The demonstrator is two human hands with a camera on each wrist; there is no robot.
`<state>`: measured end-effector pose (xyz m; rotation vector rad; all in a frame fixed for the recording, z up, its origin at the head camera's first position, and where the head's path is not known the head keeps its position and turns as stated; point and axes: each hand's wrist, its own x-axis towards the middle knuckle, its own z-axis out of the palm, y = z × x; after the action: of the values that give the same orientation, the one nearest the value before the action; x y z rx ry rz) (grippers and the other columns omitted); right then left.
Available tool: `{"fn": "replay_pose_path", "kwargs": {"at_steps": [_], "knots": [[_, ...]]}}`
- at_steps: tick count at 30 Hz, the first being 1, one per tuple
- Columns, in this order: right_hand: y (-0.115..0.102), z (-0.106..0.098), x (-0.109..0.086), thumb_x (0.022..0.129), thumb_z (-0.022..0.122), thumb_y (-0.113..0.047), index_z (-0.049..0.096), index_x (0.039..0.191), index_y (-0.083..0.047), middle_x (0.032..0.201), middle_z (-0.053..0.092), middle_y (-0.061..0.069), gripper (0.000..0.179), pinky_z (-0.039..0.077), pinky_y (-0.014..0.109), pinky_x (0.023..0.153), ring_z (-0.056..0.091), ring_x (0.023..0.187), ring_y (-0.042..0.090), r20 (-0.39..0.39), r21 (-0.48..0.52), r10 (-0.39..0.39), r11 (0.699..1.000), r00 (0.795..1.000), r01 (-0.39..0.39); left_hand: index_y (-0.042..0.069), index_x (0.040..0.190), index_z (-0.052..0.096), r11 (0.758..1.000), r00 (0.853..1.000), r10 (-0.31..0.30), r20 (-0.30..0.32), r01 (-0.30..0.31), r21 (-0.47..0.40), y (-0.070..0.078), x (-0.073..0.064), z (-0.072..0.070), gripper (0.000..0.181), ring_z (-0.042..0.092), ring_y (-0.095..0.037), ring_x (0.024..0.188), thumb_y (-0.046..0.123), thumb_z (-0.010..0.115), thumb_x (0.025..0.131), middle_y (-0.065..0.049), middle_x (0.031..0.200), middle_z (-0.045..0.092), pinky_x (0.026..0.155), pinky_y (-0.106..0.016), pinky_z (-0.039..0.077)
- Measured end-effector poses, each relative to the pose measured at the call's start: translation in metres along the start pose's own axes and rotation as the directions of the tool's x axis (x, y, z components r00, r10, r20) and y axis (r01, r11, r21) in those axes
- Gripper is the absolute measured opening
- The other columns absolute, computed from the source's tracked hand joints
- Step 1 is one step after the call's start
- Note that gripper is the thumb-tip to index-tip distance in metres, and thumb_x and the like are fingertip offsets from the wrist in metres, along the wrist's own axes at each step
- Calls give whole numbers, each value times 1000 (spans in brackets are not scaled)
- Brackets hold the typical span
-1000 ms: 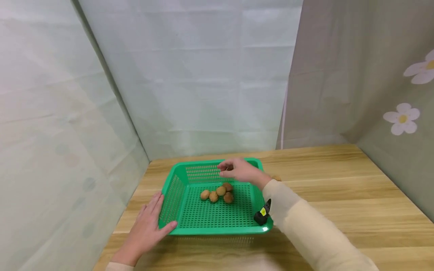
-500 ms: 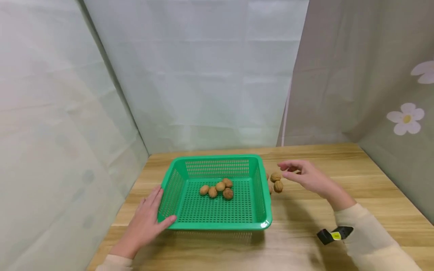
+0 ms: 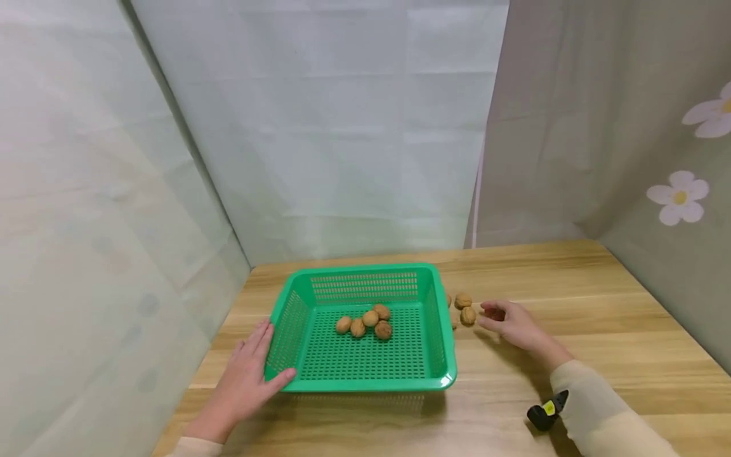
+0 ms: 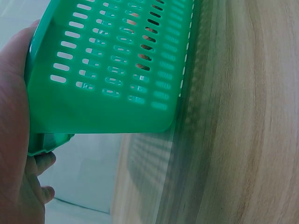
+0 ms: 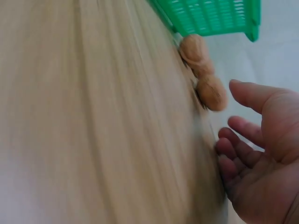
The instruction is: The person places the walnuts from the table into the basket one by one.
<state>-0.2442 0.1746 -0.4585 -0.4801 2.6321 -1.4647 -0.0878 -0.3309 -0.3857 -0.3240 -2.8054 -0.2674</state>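
**Right hand (image 3: 514, 328) beside the loose walnuts (image 3: 467, 315), left hand (image 3: 242, 381) on the green basket (image 3: 368, 384)**

On my head feed I have the basket standing on the wood-grain desk (image 3: 571, 304), its walls and floor slotted through. Five walnuts (image 3: 370, 318) lie on its floor, grouped around the middle and toward the far side. I count four loose walnuts outside, just past the basket's right wall; two show whole and close together, while the wall partly hides the other two.

My right wrist feed is smeared by blur, but I can read the right hand: thumb and fingers spread apart and gently curved, with air between them. The thumb tip is near the closest loose walnut, and I see a narrow gap there rather than contact.

The left hand lies along the basket's left side, fingers extended on the rim and thumb reaching over the near corner. My left wrist feed shows the palm side against the rim, with brown patches of walnut showing through the slots.

A black device (image 3: 542, 416) with a yellow patch sits at the cuff of the right sleeve (image 3: 605, 406). Behind the desk I have a pale curtain (image 3: 342, 158), and to the right a grey one (image 3: 617, 158) printed with white flowers.
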Motion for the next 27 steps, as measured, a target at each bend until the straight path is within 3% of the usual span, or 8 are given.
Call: {"fn": "replay_pose_path", "kwargs": {"at_steps": [6,10,17,21,24,27], "knots": [[-6,15,16,83,68,-29,56,116,5,101,60,13,49,48,29,66,55,89,22,-14,10,5,1000,1000,-5,-3,142,22,1000,1000,-24,-8,24,-6,3,-2,-1,92,17,-33,134,50,63,79,-14,149,16,103,-56,15],[-7,23,18,80,71,-31,59,113,1,97,59,9,47,46,30,66,53,84,20,0,-15,11,1000,1000,-11,-3,143,22,1000,1000,-27,-2,27,-8,4,-2,-2,92,16,-31,135,51,63,79,-14,149,16,103,-56,16],[-2,29,6,76,74,-31,63,110,-10,101,60,2,43,43,39,80,53,94,19,4,-150,-70,986,998,70,-2,143,23,1000,1000,-19,3,19,-11,3,1,-2,93,18,-33,134,53,62,79,-14,149,17,100,-59,21],[-1,29,-4,75,75,-32,64,109,-15,99,59,-3,39,43,39,82,53,95,17,36,-192,-116,974,993,121,-2,142,23,1000,1000,-17,9,17,-13,4,1,-2,93,18,-33,134,54,61,79,-13,149,18,99,-60,20],[-1,27,-11,76,74,-31,65,106,-17,94,59,-6,34,45,35,77,53,89,14,78,-191,-145,969,986,157,-2,142,23,1000,1000,-20,11,21,-17,4,1,-2,93,18,-32,134,56,60,79,-13,149,18,99,-60,21],[-4,21,-16,77,73,-29,64,106,-13,91,60,-5,34,46,29,73,55,85,13,117,-121,-154,978,981,168,-2,143,23,999,1000,-30,9,30,-18,5,0,-3,94,17,-30,135,57,58,79,-12,149,17,99,-60,20]]}}
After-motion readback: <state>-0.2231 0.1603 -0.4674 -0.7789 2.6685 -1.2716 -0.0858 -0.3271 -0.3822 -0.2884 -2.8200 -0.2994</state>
